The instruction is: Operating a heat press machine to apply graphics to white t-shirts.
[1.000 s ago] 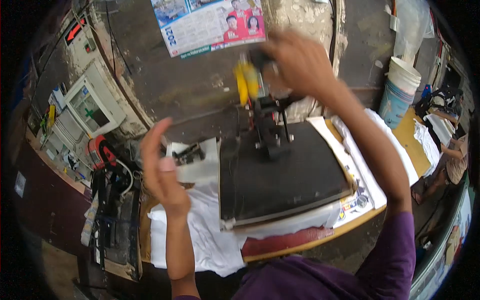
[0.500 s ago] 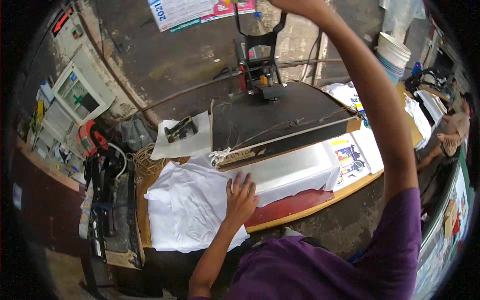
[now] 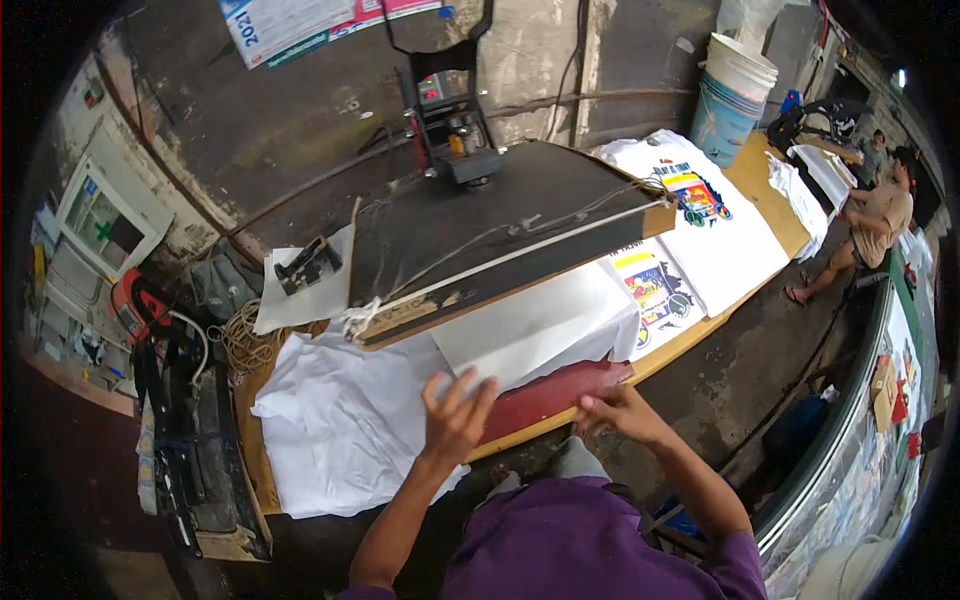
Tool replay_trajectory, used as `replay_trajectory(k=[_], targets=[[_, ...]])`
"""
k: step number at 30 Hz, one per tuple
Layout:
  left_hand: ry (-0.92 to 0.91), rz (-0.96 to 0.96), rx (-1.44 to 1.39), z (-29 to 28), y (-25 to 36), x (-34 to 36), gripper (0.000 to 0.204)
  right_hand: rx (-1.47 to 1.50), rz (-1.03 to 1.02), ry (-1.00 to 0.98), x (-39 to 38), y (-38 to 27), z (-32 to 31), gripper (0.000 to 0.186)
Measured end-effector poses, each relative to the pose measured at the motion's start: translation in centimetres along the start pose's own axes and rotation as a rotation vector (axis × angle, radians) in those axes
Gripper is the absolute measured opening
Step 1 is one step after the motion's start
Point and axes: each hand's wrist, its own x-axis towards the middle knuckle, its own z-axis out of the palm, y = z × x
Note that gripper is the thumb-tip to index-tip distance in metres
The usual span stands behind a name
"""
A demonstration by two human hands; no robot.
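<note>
A heat press's black upper platen (image 3: 470, 240) is raised over a white sheet (image 3: 520, 322) lying on the red pad (image 3: 540, 400). My left hand (image 3: 455, 420), fingers apart, is at the sheet's front-left edge, beside a crumpled white cloth (image 3: 340, 430); whether it touches the sheet I cannot tell. My right hand (image 3: 620, 415), fingers curled together, is at the pad's front-right edge; what is between them is too small to make out. Printed white shirts (image 3: 720, 270) lie to the right of the press.
The wooden table (image 3: 720, 335) carries stacked buckets (image 3: 730, 100) at its back right. Two people (image 3: 880, 215) (image 3: 868, 160) are at the far right. A second press (image 3: 180, 440) and coiled rope (image 3: 250, 340) are at left. A curved glazed counter (image 3: 850, 470) borders the right side.
The press's upper platen has risen from flat, exposing the sheet. My right hand has left the raised handle for the pad's front edge. My left hand has come down to the sheet.
</note>
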Motion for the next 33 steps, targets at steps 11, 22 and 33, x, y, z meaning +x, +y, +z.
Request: replay_trajectory(k=[11, 22, 33], targets=[[0.126, 0.104, -0.363, 3.7, 11.6, 9.2, 0.023, -0.09, -0.093, 0.7, 4.2, -6.8, -31.3, 0.019], [0.002, -0.03, -0.386, 10.1, 17.1, 17.5, 0.028, -0.263, -0.484, 0.713, 15.6, -16.5, -42.4, 0.022], [-0.091, -0.407, -0.158, 8.3, 19.6, 15.3, 0.022, 0.714, -0.582, 0.356, 36.0, -17.8, -35.3, 0.028]])
